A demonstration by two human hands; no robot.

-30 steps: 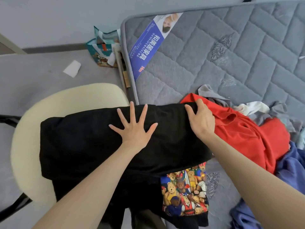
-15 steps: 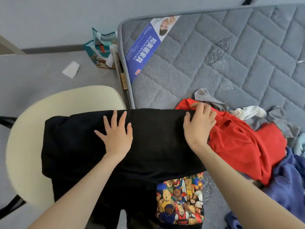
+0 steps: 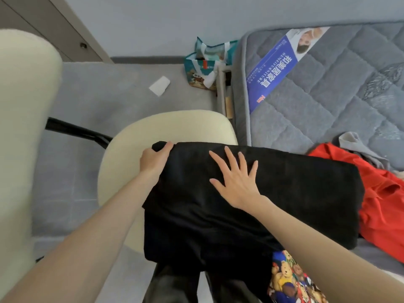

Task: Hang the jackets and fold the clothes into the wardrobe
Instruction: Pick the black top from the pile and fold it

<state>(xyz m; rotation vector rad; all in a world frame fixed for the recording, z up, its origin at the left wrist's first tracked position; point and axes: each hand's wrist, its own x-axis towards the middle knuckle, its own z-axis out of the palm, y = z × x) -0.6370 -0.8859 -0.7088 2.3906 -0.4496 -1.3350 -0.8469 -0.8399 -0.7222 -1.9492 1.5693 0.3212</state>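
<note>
Grey flooring runs under a grey quilted mattress (image 3: pixel 328 101) on the right and a cream chair seat (image 3: pixel 175 125) just beside the mattress's left edge. Bridging the two lies the black garment (image 3: pixel 284 193), folded into a long band. Its left end sits on the seat's near right part. Its right end reaches over the mattress's near left corner and touches a crumpled red garment (image 3: pixel 384 197). The right hand (image 3: pixel 237 180) lies flat on the band's left half, fingers straight and spread, pressing the cloth down. The left hand (image 3: pixel 156 159) curls round the band's far left corner and grips the fabric.

The step in hand looks like the next fold, bringing the left end over towards the right. To do it well, I judge the flat palm should act as the hinge line while the gripped corner lifts just clear and travels across, with edges matched before release. The limp cloth could slump off the seat's edge if dragged rather than lifted.

Counted:
- one mattress
- one chair
- one black garment
- one red garment
- one bear-print cloth (image 3: pixel 290 278) at the near edge
- one grey garment (image 3: pixel 358 145) beyond the red
- one patterned bag (image 3: pixel 205 62) on the floor
- two hands
- one white slip of paper (image 3: pixel 159 85) on the floor
</note>
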